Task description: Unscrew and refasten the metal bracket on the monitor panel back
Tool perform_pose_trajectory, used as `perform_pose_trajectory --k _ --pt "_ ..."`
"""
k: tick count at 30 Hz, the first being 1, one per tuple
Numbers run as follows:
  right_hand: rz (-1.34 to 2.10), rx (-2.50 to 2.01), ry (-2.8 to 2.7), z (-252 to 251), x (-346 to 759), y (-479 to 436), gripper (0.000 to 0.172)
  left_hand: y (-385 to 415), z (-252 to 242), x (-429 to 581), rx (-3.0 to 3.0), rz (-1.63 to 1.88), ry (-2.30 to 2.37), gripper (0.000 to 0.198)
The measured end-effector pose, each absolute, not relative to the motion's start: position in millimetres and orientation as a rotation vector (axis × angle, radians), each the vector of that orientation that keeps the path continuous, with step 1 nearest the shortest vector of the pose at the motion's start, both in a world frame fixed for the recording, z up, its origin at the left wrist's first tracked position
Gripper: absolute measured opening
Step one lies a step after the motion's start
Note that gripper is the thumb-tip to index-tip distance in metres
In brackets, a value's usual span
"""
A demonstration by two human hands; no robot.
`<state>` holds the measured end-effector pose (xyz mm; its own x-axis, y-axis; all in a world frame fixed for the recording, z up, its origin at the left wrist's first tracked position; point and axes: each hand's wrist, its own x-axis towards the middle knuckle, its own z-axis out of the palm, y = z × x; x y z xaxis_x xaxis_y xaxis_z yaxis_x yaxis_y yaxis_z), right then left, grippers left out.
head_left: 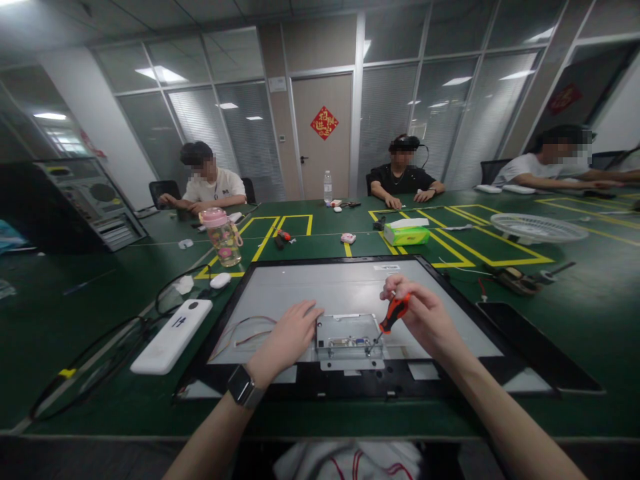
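A flat monitor panel (345, 287) lies back side up on the green table (100, 280), inside a black frame. A small metal circuit-board cover (347, 340) sits at its near middle. My right hand (423, 313) grips an orange-and-black screwdriver (393, 313), whose tip points down at the cover's right edge. My left hand (290, 337) rests on the panel, fingers curled against the cover's left side; a watch is on that wrist. Thin coloured wires (245, 330) run across the panel to the left.
A white power bank (173, 335) and black cables lie at left, a pink-lidded bottle (223, 237) beyond. A green tissue box (407, 233), a fan grille (537, 227) and a computer case (75, 200) stand farther off. Three people sit at the far side.
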<state>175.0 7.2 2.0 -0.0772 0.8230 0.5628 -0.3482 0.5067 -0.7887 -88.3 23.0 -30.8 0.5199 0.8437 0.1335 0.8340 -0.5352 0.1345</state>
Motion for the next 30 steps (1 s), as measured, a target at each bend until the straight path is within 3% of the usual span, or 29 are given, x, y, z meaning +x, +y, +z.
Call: perform_pose_trajectory --k 4,23,30 --pt "1.051 -0.449 -1.339 0.7 176.0 7.1 0.012 23.8 -31.4 -88.1 2.704 0.274 1.482 0.041" --pt "1.207 -0.466 -1.286 1.5 173.4 2.9 0.018 26.2 -35.0 -88.5 2.683 0.318 1.479 0.041" --pt "1.049 -0.457 -1.35 -0.9 175.6 7.4 0.012 25.1 -35.0 -89.7 2.676 0.315 1.487 0.042"
